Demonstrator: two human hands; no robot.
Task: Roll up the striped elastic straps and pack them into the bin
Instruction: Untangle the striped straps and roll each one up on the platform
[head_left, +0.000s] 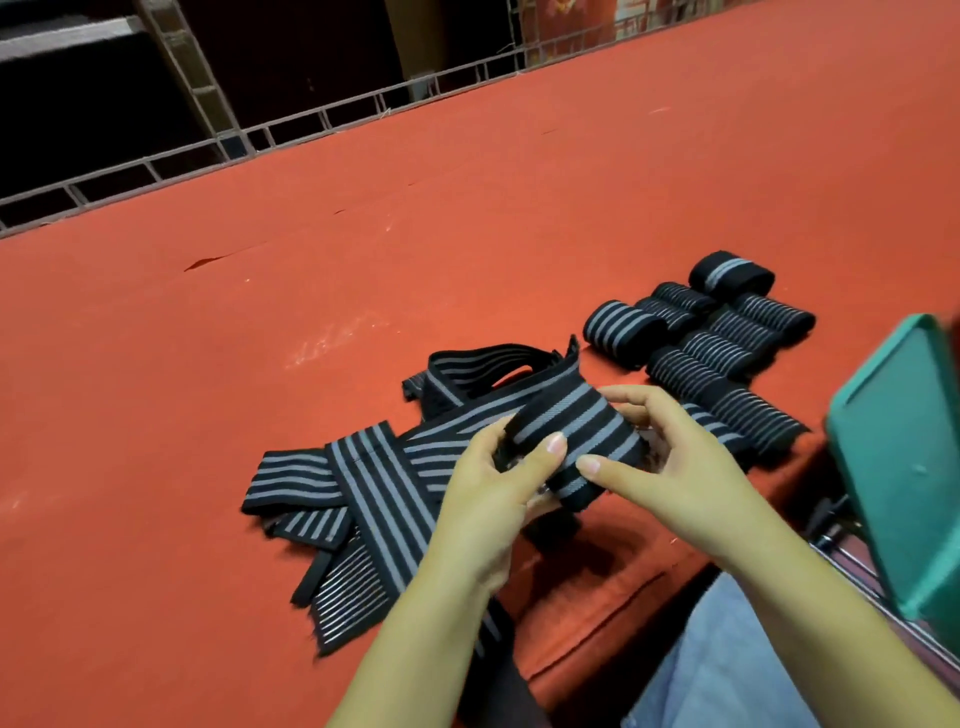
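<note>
I'm watching both hands working one strap roll (571, 441): left hand (488, 483) and right hand (670, 467) are curling fingers round it, thumbs pressing on top, probably keeping the winding tight. Its tail is trailing toward 10 o'clock. Finished rolls (706, 343), roughly nine, are waiting at 1 o'clock; loose straps (337, 499), about three, at 8 o'clock. Teal bin (904, 467) is sitting at 3 o'clock.

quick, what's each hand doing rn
Left hand: grips the half-rolled striped strap.
Right hand: grips the same strap from the other side.
</note>
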